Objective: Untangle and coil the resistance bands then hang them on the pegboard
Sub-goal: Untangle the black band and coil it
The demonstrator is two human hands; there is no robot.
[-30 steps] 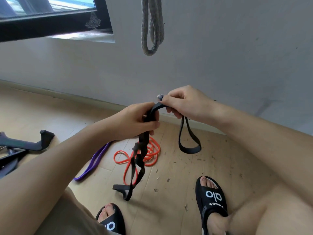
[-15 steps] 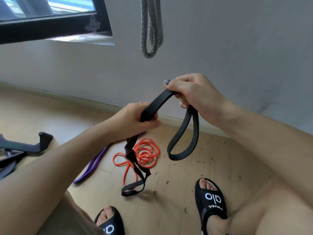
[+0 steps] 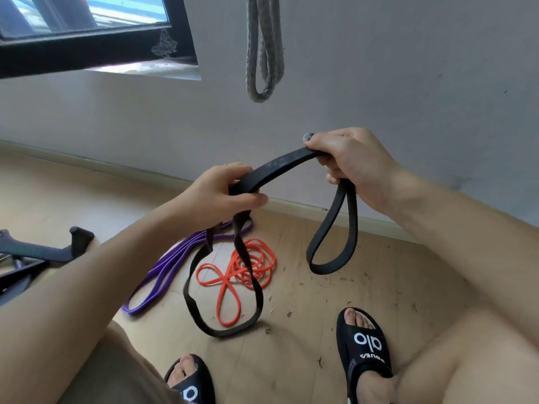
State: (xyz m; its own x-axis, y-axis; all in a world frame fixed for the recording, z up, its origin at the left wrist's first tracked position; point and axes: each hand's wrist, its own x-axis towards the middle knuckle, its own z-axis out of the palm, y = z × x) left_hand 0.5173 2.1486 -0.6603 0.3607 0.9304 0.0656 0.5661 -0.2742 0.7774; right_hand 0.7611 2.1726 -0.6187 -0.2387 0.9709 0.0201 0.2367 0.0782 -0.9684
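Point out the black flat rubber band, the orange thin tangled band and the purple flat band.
black flat rubber band (image 3: pixel 280 167): head view, span between hands.
orange thin tangled band (image 3: pixel 230 295): head view, near loop.
purple flat band (image 3: pixel 163 272): head view, mid-length.

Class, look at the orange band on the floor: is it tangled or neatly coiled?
Tangled. The orange band lies on the floor in uneven, crossing loops, one long loop straying out.

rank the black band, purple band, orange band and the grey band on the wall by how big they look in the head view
1. black band, held by both hands and nearest the camera, so its lead is unsure
2. purple band
3. orange band and grey band: look alike; the grey one is cut off at the top
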